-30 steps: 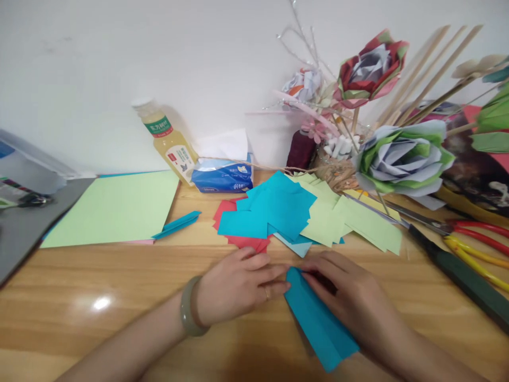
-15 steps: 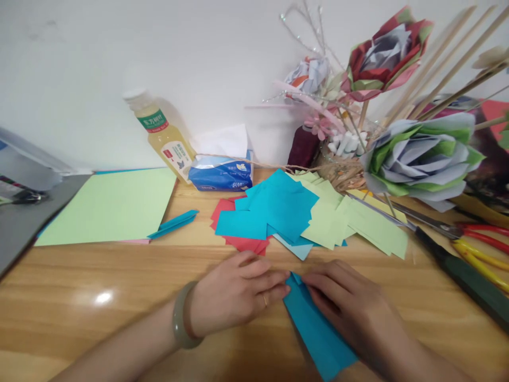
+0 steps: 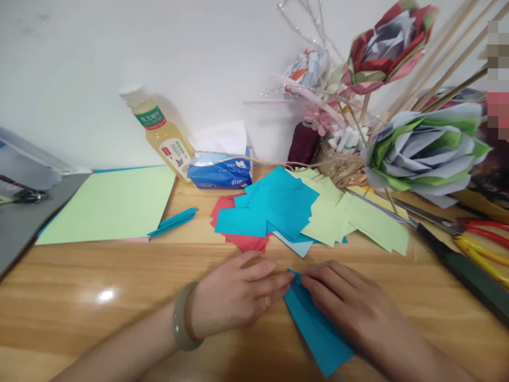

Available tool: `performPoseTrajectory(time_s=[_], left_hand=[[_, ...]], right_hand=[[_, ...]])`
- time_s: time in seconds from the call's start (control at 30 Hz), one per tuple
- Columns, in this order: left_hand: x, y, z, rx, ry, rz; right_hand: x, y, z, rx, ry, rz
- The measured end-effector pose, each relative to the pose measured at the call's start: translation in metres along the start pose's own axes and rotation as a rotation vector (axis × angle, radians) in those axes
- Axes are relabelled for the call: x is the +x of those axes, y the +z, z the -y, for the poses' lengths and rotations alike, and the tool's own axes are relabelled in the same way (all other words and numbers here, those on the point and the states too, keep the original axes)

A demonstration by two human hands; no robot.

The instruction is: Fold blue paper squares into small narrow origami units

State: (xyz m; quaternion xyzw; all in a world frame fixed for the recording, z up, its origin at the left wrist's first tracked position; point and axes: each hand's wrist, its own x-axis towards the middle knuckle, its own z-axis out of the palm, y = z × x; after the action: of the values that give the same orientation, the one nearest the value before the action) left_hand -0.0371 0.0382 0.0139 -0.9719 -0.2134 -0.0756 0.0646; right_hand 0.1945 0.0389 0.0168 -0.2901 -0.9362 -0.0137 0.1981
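Observation:
A strip of blue paper (image 3: 316, 331) lies slantwise before me, creased along its length, with a small corner at its top end folded over. My left hand (image 3: 242, 289), wearing a bangle (image 3: 185, 317) and a ring, pinches that top corner with its fingertips. From the right side, my right hand (image 3: 345, 297) grips the strip near the same folded end, its curled fingers covering part of the right edge. Just beyond my hands is a pile of cut paper: blue sheets (image 3: 292, 204) on top, red sheets (image 3: 244, 241) beneath, and pale green sheets (image 3: 326, 217) on the right.
A folded blue strip (image 3: 174, 222) lies beside large green paper (image 3: 111, 204) at left. Behind stand a tilted drink bottle (image 3: 167, 138) and a tissue pack (image 3: 218, 172). Paper flowers (image 3: 427, 151) rise at right, above scissors (image 3: 477, 233) and a dark-green-handled tool (image 3: 465, 276).
The top corner of the blue strip has been folded over, and my right fingers have come closer to my left fingertips there. The view has shifted slightly.

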Motion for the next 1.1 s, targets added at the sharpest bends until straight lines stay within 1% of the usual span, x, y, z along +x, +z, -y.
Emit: performPoseTrajectory(time_s=[0.37,0.53,0.77,0.9,1.03,1.1], left_hand=[[0.001,0.000,0.000,-0.006,0.005,-0.006],[0.001,-0.001,0.000,-0.030,-0.007,-0.013],[0.002,-0.001,-0.001,-0.033,-0.023,0.001],[0.003,-0.002,-0.005,0.016,-0.042,-0.007],[0.003,-0.004,-0.010,0.061,-0.059,0.033],[0.004,-0.005,-0.012,0.074,-0.069,0.037]], right_hand=[[0.004,-0.005,0.002,-0.146,-0.100,-0.050],[0.005,-0.006,0.002,-0.137,-0.108,-0.038],[0.008,-0.006,0.001,-0.115,-0.099,-0.078],[0.004,-0.003,0.000,-0.062,-0.084,-0.058],[-0.003,0.003,-0.004,0.113,0.014,-0.036],[-0.004,0.005,-0.006,0.162,0.040,-0.025]])
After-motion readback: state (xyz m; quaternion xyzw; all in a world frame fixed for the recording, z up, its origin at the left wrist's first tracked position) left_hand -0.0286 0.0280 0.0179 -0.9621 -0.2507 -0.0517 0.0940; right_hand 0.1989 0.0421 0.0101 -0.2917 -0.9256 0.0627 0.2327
